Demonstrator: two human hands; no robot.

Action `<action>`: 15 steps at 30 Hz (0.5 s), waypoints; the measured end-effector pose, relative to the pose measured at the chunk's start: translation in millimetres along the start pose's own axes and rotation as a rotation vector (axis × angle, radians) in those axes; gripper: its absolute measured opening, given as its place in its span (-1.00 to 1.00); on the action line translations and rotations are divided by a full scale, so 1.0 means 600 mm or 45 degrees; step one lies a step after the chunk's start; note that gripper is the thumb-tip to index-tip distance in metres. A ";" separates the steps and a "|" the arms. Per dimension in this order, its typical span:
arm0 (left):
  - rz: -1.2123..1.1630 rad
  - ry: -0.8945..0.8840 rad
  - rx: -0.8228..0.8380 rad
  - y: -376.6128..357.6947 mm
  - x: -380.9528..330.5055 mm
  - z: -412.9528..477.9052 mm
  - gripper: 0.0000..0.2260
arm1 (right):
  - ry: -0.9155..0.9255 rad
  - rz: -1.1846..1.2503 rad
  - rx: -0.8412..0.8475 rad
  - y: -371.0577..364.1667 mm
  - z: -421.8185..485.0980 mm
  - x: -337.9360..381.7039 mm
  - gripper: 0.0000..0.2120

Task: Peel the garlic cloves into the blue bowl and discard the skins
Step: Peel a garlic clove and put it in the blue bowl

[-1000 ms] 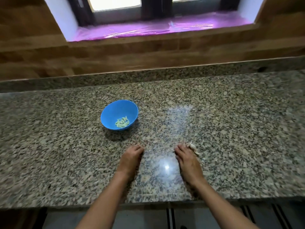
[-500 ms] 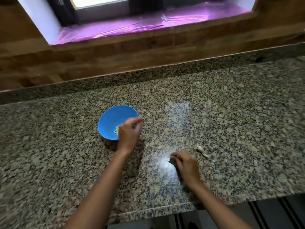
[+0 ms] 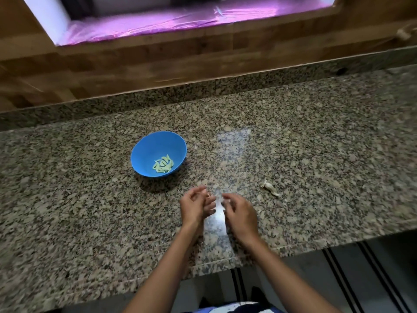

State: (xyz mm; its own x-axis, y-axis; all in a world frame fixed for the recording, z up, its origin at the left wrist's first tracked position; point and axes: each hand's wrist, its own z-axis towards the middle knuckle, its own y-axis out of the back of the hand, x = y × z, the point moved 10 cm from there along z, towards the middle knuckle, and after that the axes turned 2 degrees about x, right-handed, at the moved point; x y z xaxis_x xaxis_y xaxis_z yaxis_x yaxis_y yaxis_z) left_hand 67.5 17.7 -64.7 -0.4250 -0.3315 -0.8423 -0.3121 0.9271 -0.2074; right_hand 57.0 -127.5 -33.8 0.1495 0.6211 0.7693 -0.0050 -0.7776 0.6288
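Head view: peeled cloves [image 3: 163,166] lie in blue bowl [image 3: 150,147].

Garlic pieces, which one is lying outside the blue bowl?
The pale piece lying alone on the granite counter, right of the right hand; the peeled cloves sit together inside the blue bowl.

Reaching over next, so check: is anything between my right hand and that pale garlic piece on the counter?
Nothing visible. Only bare granite counter lies between the right hand and the garlic piece to its right; the blue bowl sits away on the left.
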 end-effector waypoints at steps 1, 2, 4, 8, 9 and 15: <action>0.082 0.018 0.022 -0.003 -0.004 0.000 -0.87 | 0.107 -0.187 -0.021 0.007 -0.002 0.005 -0.68; 0.195 0.024 0.045 -0.007 -0.009 -0.001 -0.86 | 0.173 -0.313 0.030 0.001 -0.001 0.001 -0.59; 0.563 -0.025 0.107 -0.013 -0.016 0.002 -0.89 | 0.212 -0.552 0.244 -0.029 -0.002 -0.025 -0.43; 1.262 -0.271 0.227 -0.032 -0.025 0.005 -0.92 | 0.233 -0.791 0.369 -0.049 -0.008 -0.064 -0.35; 1.350 -0.297 0.231 -0.036 -0.030 0.004 -0.95 | 0.238 -0.804 0.364 -0.050 -0.009 -0.065 -0.36; 1.647 -0.283 0.214 -0.049 -0.052 0.015 -0.93 | 0.259 -0.807 0.340 -0.053 -0.011 -0.067 -0.38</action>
State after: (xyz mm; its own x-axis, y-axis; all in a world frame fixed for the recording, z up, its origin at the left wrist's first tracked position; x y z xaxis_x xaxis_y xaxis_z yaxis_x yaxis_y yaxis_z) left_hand 97.9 2.4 -36.8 -0.1818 0.8232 -0.5379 0.3258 0.5665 0.7569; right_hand 44.7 -127.5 -84.0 -0.1441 0.9470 0.2872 0.2675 -0.2422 0.9326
